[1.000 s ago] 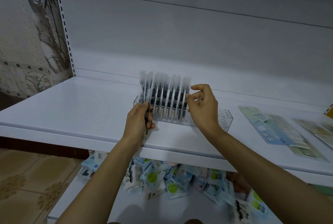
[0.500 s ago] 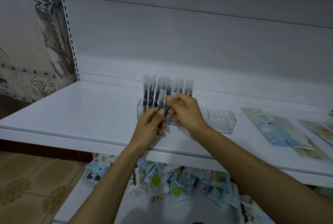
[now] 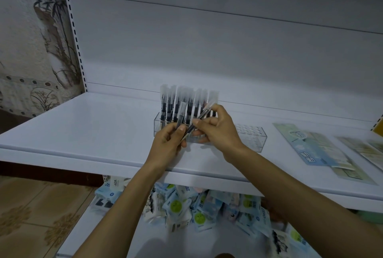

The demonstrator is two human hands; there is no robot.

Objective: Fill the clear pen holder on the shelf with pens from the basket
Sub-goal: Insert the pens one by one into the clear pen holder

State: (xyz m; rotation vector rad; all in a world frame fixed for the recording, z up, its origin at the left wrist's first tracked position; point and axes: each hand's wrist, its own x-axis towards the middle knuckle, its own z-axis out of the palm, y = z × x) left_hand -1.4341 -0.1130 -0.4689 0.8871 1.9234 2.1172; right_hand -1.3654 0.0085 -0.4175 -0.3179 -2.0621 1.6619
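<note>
Our left hand [image 3: 166,145] curls its fingers [image 3: 179,131] round a capped pen [image 3: 182,110], held nearly upright. Our right hand [image 3: 219,131] pinches a second pen [image 3: 202,116], tilted, between thumb and fingertips, its lower end beside the left thumb. Just behind the fingers the clear pen holder [image 3: 252,139] sits on the shelf [image 3: 83,133], with standing pens [image 3: 186,100] in its left part.

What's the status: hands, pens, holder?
Left hand holds an upright pen. Right hand pinches a tilted pen. Clear holder left part filled, right end empty. Nothing blocking.
</note>
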